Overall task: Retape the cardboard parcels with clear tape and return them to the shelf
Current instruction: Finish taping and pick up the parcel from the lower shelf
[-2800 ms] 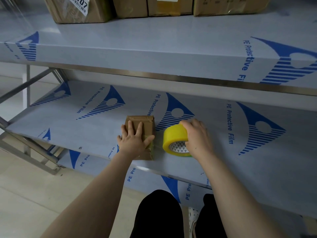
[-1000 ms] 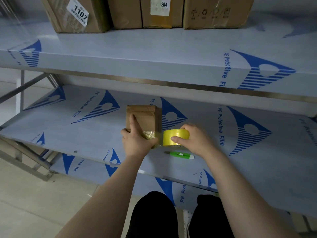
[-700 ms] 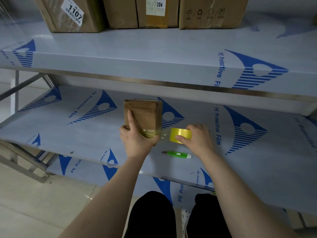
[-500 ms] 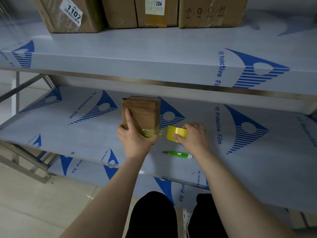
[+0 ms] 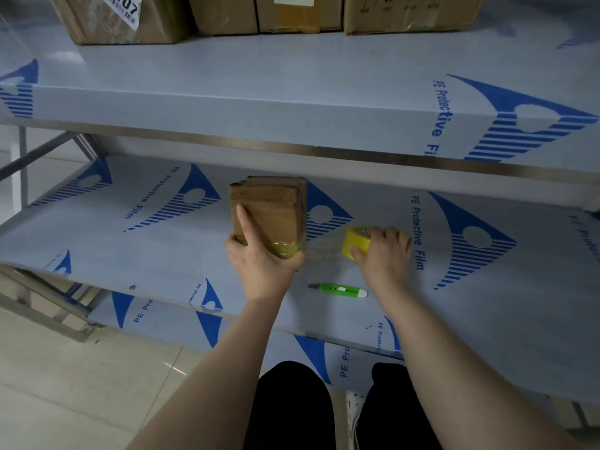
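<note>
A small brown cardboard parcel [image 5: 272, 209] stands tilted up on the middle shelf [image 5: 136, 251]. My left hand [image 5: 263, 264] grips its near end, index finger stretched along the left face. My right hand [image 5: 383, 254] holds a yellow roll of clear tape [image 5: 354, 242] just right of the parcel. A stretch of clear tape [image 5: 321, 250] runs from the roll to the parcel's near end, where taped layers shine.
A green utility knife [image 5: 339, 290] lies on the middle shelf near its front edge, between my wrists. Several larger cardboard boxes [image 5: 224, 13] stand at the back of the upper shelf [image 5: 292, 92]. A lower shelf and tiled floor lie below.
The parcel went from lying flat under my left hand to being held tilted up. My right hand drew the roll away to the right, stretching tape from the parcel.
</note>
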